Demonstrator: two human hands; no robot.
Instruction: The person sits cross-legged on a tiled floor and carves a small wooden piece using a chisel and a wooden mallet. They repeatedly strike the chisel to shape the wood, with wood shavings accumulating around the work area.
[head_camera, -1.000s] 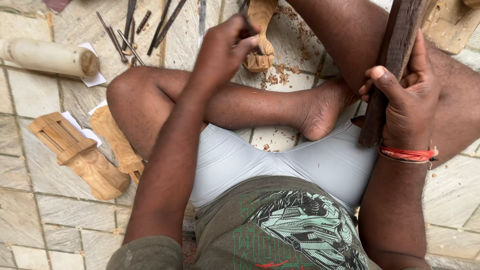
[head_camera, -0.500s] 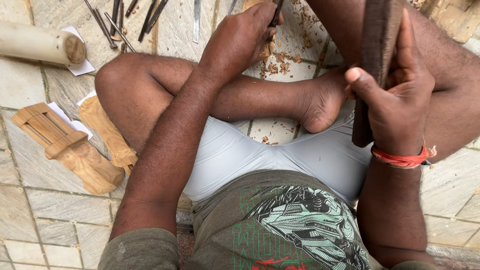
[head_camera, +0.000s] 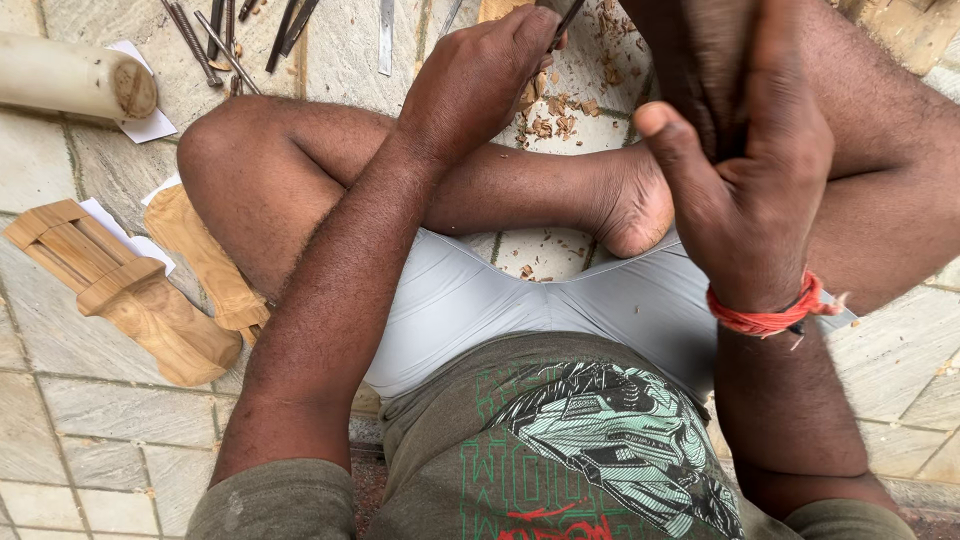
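1. Left hand (head_camera: 480, 80) is clenched on a thin dark chisel (head_camera: 566, 20); only a short piece of the shaft shows above the fingers, the tip is cut off at the top edge.
2. Right hand (head_camera: 750, 170) is raised close to the camera, grasping a dark wooden mallet (head_camera: 715, 60), blurred; thumb lies across the front and the fingers wrap behind. The head of it is out of view.
3. The workpiece is barely visible: a tan wood edge (head_camera: 500, 8) at the top of the frame, just beside the chisel. Cannot tell how the tip sits on it.
4. Wood chips (head_camera: 555, 105) lie on the stone floor (head_camera: 100, 440) under the left hand, between the folded legs.
5. Judgement: to strike well, keep the left grip low and firm on the shaft so the chisel holds its angle, knuckles clear of the struck end.
6. Judgement: bring the mallet down square on the chisel end; a glancing hit could slip toward the left hand or the bare foot (head_camera: 625, 205) nearby.
7. Further out, left side: finished carved wooden pieces (head_camera: 130, 300) lying on paper, a pale cylinder of wood (head_camera: 70, 80) and spare chisels (head_camera: 230, 35) laid out on the floor, well apart from the hands.
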